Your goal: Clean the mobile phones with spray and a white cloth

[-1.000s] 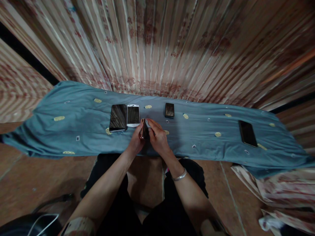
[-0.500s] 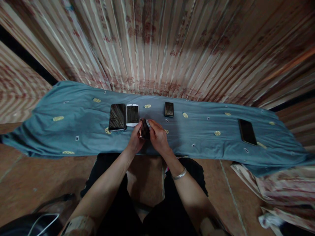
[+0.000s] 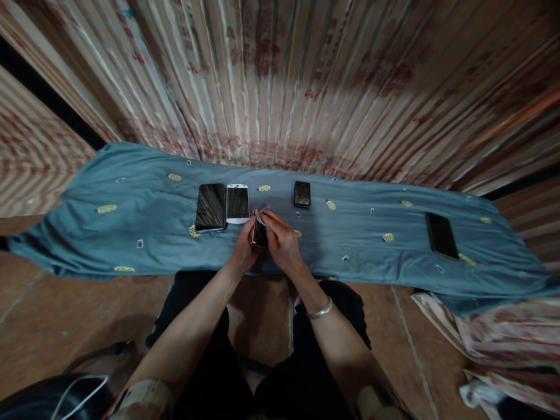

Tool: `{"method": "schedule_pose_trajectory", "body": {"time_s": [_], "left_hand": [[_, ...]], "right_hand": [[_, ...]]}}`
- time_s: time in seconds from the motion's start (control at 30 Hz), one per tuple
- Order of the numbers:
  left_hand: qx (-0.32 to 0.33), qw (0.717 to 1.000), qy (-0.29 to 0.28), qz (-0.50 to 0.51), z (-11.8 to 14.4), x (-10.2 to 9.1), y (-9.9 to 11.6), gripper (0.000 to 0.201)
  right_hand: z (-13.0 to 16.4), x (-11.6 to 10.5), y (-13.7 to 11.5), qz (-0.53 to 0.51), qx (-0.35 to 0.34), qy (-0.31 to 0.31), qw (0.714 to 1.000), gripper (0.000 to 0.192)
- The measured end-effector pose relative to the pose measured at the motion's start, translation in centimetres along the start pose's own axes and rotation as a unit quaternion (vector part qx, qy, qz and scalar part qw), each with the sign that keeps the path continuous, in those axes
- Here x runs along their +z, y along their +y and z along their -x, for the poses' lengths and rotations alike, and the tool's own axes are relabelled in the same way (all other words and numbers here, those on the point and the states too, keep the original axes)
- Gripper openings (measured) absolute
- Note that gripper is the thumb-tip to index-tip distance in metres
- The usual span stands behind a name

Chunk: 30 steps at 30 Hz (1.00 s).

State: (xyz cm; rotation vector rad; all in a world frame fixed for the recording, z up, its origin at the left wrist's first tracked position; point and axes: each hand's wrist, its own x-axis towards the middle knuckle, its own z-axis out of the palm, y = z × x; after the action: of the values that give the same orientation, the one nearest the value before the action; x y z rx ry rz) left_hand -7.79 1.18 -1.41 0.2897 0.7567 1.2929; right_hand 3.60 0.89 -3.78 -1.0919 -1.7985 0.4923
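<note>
rose-gold phone [image 3: 257, 232]: upright on edge near the desk's [image 3: 131, 233] front edge, gripped by left hand [image 3: 243, 252]; right hand [image 3: 282, 245] pinches a thin film [image 3: 263, 214]. risk: phone slips, film creases.

I sit in what looks like a home room: a pleated flowered curtain [image 3: 280, 81] fills the top of the frame, a blue patterned sheet [image 3: 109, 233] covers the low surface across the middle, and bare tiled floor [image 3: 52, 315] shows lower left.
</note>
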Motion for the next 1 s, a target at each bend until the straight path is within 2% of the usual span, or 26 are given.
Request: {"method": "schedule_pose_trajectory", "body": {"time_s": [0.57,0.83,1.0], "left_hand": [[0.002,1.000,0.006,0.002,-0.31,-0.15,-0.18,0.012],[-0.004,1.000,0.010,0.003,-0.12,0.29,-0.30,0.010],[-0.004,1.000,0.017,0.016,-0.48,-0.17,-0.41,0.013]], "right_hand": [[-0.02,-0.14,-0.46,0.012,-0.011,0.007,1.000,0.045],[-0.05,-0.42,-0.41,0.010,0.008,0.003,1.000,0.046],[-0.11,-0.26,-0.47,-0.001,-0.007,0.007,1.000,0.045]]}}
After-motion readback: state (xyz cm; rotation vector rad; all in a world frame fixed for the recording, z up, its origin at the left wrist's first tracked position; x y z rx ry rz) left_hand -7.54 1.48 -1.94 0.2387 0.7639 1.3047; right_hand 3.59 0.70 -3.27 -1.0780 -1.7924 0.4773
